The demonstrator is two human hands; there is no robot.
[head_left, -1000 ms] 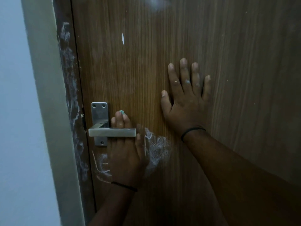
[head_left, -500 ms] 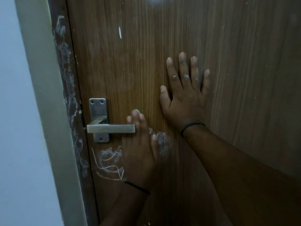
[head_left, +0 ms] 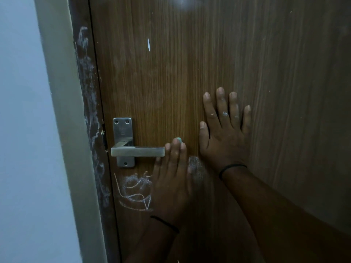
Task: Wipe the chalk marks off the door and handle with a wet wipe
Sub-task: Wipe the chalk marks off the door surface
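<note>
My left hand (head_left: 171,179) lies flat on the door (head_left: 171,82), fingers straight and together, pointing toward twelve o'clock, fingertips just past the free end of the handle (head_left: 137,151); whether a wipe sits under the palm I cannot tell. My right hand (head_left: 224,133) is spread flat on the wood at two o'clock from the left one, holding nothing. The handle's long axis runs level, from its plate (head_left: 123,133) toward three o'clock. Chalk marks (head_left: 134,190) scrawl the door at six o'clock from the handle, a smear (head_left: 195,166) shows between my wrists, and more chalk streaks the frame (head_left: 89,103).
</note>
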